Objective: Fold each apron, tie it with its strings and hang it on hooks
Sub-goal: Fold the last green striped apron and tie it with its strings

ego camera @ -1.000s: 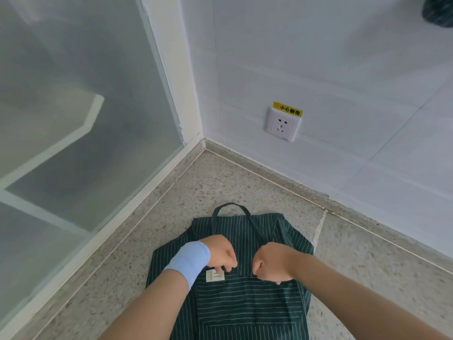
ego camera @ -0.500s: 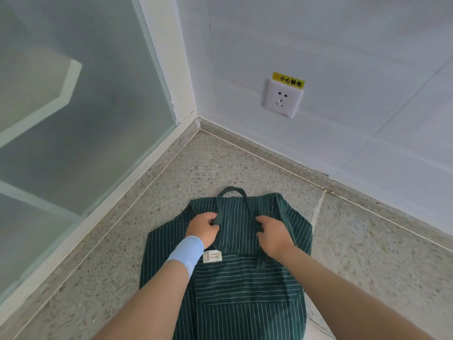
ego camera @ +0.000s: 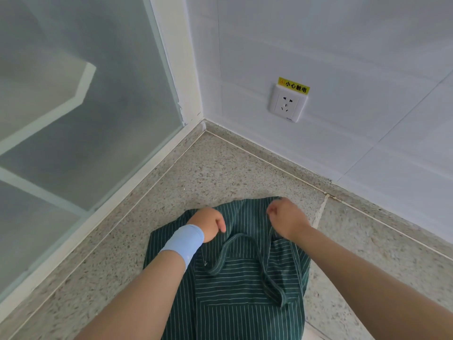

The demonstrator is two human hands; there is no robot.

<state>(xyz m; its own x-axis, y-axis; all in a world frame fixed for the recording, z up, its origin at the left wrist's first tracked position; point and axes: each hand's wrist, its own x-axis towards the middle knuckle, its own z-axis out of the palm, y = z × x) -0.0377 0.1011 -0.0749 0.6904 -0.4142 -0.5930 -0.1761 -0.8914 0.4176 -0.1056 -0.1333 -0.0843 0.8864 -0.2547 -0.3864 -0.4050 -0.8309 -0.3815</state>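
Note:
A dark green apron (ego camera: 247,288) with thin white stripes lies flat on the speckled stone surface (ego camera: 196,173). Its top part is turned down, so the neck loop (ego camera: 226,252) rests on the apron's body. My left hand (ego camera: 208,224), with a light blue wristband, has its fingers curled into the fabric at the top left of the fold. At the top right corner, my right hand (ego camera: 288,219) is curled on the fabric edge. The fingertips of both hands are hidden. No hooks are in view.
A white tiled wall with a power socket (ego camera: 288,104) and a yellow warning label stands behind the surface. A frosted glass panel (ego camera: 73,119) in a white frame closes off the left side. The two meet in a corner just beyond the apron.
The apron's top with its neck loop has been folded down toward me. Both hands moved outward and up to the corners of the new fold.

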